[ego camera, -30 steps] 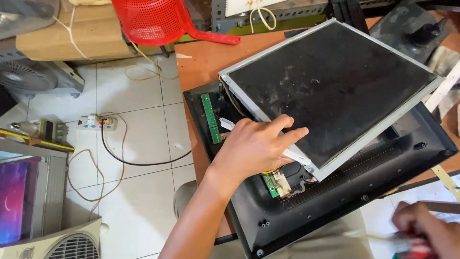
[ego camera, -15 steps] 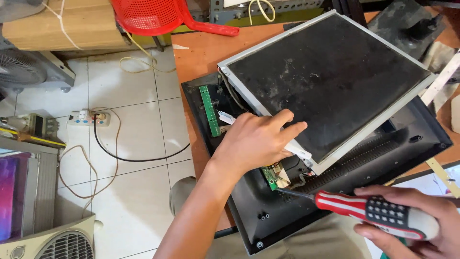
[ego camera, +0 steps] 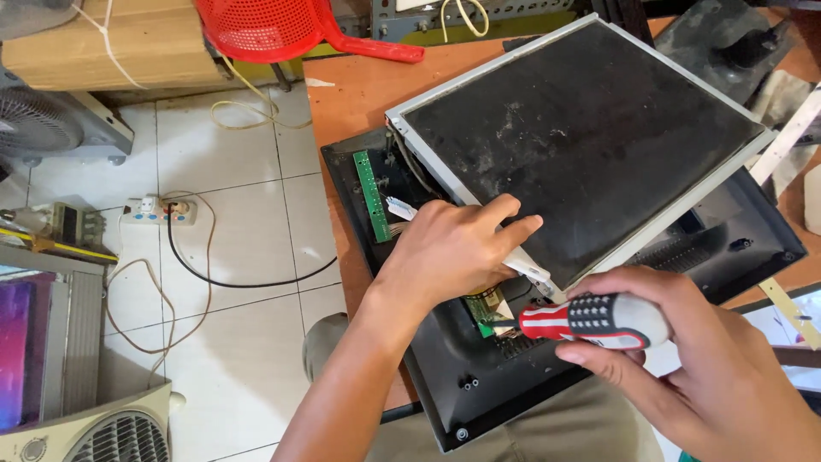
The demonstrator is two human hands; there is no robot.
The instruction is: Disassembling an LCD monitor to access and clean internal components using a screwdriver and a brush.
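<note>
Right hand (ego camera: 684,368) has a full wrapped grip on a screwdriver (ego camera: 590,318) with a red, white and black handle, fingers clenched round it. The handle lies nearly sideways, tip end pointing left toward a small green circuit board (ego camera: 481,310) inside the open casing. The metal shaft itself is mostly hidden, so I can't tell if the tip is actually touching anything.

Left hand (ego camera: 453,248) has no closed grip on anything. It's lying palm down with fingers spread, pressing on the lower left edge of the display panel (ego camera: 581,137), fingertips on the dark dusty face. A white ribbon cable (ego camera: 402,208) pokes out just beside the wrist side of that hand.

The panel is a flat dark screen in a silvery metal frame, tilted up and sitting skewed over the black plastic back shell (ego camera: 479,385) of the monitor. A long narrow green board (ego camera: 373,195) runs along the shell's left side, just past the panel's corner.

All of that sits on an orange-brown desk (ego camera: 359,94). Over on the tiled floor (ego camera: 231,248) to the left there's a white power strip (ego camera: 158,210) with a black cable (ego camera: 248,278) plugged in, a red plastic basket (ego camera: 265,26) near the top, and a fan grille (ego camera: 120,436) at the bottom corner.
</note>
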